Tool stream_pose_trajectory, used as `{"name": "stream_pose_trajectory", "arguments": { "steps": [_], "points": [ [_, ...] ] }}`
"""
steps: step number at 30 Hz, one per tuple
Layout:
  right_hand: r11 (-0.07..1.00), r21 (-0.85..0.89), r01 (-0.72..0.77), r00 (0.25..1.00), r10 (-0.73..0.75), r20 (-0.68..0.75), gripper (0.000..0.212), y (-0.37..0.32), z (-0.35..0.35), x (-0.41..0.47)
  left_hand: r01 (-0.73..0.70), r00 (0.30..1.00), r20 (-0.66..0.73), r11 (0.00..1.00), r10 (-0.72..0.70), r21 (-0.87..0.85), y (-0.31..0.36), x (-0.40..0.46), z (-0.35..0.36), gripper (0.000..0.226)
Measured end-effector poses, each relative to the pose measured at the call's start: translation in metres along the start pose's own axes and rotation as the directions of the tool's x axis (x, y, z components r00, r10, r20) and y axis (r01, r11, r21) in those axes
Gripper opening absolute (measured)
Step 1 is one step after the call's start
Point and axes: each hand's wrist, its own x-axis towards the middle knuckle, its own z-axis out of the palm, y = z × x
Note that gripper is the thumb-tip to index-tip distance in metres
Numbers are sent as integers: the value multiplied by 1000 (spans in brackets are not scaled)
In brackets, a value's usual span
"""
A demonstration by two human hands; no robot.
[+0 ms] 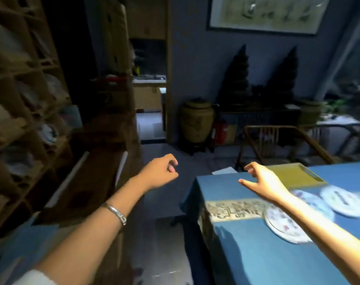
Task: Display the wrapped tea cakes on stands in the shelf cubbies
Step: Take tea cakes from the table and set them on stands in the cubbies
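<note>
Three round tea cakes in white printed wrappers lie on the blue tablecloth at the right: one nearest me, one behind my right forearm, one farthest right. My right hand hovers over the table's near left corner, fingers loosely spread, holding nothing. My left hand hangs in the aisle with loosely curled fingers, empty. The wooden shelf of cubbies runs along the left wall; blurred white wrapped cakes stand in several cubbies.
A yellow-green tray sits at the table's far left corner. A wooden chair stands behind the table, and a large ceramic jar beside it. A dark low counter juts out below the shelf.
</note>
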Motion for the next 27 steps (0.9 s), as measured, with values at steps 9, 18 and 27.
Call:
{"name": "stream_pose_trajectory", "arguments": {
  "steps": [9,18,27],
  "points": [
    [945,21,-325,944,324,55,49,178,-12,-21,-98,921,378,995,93,-6,74,114,181,32],
    [821,114,-560,824,536,186,51,321,37,-25,34,888,458,999,-41,24,99,173,336,40],
    [453,312,-835,534,803,266,66,392,92,-45,249,904,384,961,-186,-121,101,205,444,44]
  ]
}}
